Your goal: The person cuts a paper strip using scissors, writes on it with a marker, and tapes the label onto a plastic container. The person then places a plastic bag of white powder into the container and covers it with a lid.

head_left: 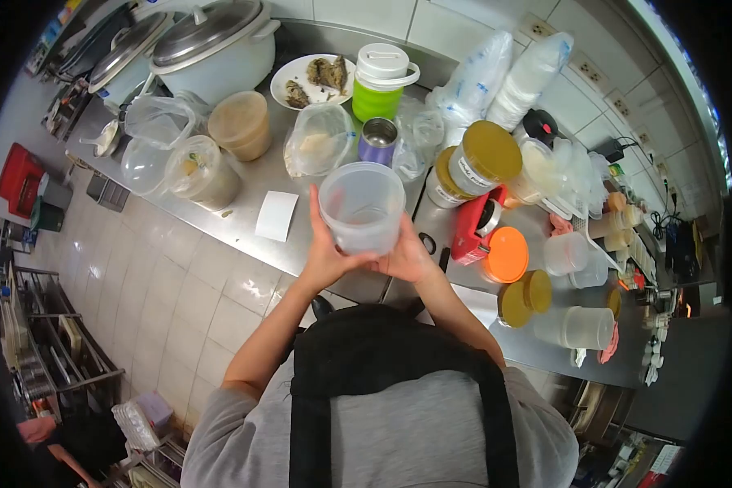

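Between my two hands I hold a clear round plastic container (362, 207), lidless, with its open mouth tipped toward me. My left hand (327, 248) wraps its left side and lower front, and my right hand (403, 254) cups the right side; the fingers behind are partly hidden. The container is held over the front part of the steel counter. Just behind it stand a purple metal cup (377, 140) and a green jug with a white lid (379, 85). A white paper sheet (276, 216) lies to the left.
Left on the counter (244, 240) are food-filled tubs (203, 171), a plate with fish (313, 81) and large lidded pots (215, 49). At right are gold-lidded jars (485, 154), a red holder (470, 232), an orange lid (507, 254) and clear tubs (586, 327). Another person (73, 447) is at lower left.
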The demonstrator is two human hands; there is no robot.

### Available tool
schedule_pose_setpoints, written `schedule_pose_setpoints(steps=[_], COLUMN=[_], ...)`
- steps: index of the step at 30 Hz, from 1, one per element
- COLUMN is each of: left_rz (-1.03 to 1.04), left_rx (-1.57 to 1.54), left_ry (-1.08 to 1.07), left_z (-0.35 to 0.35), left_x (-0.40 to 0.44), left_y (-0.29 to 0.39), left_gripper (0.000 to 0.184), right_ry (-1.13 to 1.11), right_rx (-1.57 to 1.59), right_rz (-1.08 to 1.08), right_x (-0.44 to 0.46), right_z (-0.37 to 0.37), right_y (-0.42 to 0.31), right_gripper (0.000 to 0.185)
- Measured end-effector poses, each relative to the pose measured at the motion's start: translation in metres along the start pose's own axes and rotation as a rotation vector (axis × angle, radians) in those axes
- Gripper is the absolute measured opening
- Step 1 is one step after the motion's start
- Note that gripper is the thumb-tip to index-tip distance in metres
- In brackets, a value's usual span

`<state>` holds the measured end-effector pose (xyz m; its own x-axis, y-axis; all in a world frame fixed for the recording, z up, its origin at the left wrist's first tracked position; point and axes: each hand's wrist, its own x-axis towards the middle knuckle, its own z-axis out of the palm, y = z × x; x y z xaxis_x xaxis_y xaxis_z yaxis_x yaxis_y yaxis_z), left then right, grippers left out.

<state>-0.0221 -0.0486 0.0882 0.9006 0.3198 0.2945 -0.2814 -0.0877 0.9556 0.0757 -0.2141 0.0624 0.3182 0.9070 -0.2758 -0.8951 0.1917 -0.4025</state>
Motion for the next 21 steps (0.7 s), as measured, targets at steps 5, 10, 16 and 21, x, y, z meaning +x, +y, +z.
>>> schedule_pose_setpoints(steps=[5, 10, 16, 21], left_rz=[0.025, -0.041, 0.003, -0.208], left_rx=[0.430, 0.668, 0.731, 0.990], left_ry=[0.302, 0.423, 0.225, 0.461], left_z=[-0.017, -0.022, -0.018, -0.078], left_x=[0.002, -0.004, -0.020, -0.025], left_y=[-0.043, -0.084, -0.102, -0.106], left_gripper=[0.147, 0.146, 0.117, 0.075], right_ry=[0.625, 0.949, 0.858, 0.885], right_rx=[-0.867, -1.622, -1.698, -1.868], right_rz=[-0.060, -0.426, -0.587, -0.503], right_x=[0.007, -0.025, -0.025, -0.029], right_z=[-0.028, -0.067, -0.079, -0.055], right_y=[-0.003, -0.017, -0.023, -0.023], right_gripper=[0.060, 0.021, 0.013, 0.010])
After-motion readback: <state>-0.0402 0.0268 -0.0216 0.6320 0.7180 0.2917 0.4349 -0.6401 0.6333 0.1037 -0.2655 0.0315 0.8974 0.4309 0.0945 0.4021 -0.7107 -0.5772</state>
